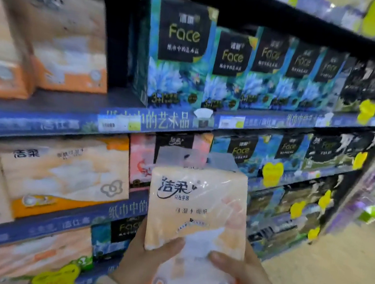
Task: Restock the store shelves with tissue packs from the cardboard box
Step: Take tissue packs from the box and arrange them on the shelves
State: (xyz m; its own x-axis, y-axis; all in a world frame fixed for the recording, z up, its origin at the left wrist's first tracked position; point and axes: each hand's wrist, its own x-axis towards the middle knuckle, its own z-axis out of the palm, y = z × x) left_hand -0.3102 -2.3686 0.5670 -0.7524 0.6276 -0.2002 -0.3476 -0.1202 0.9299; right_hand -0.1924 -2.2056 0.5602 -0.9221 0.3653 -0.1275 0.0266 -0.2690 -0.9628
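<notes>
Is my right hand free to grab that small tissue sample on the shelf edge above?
Probably not yet: the right hand and left hand both grip the orange tissue pack, which also stands between them and the tissue sample.

Blue-edged shelving [135, 123], tan floor [332, 277]

The orange-and-white tissue pack [198, 220] stood upright, held up before the shelves [120, 120]. Its clear plastic handle flap pointed upward. Matching orange packs [62, 170] sat stocked on the shelves at left.
</notes>
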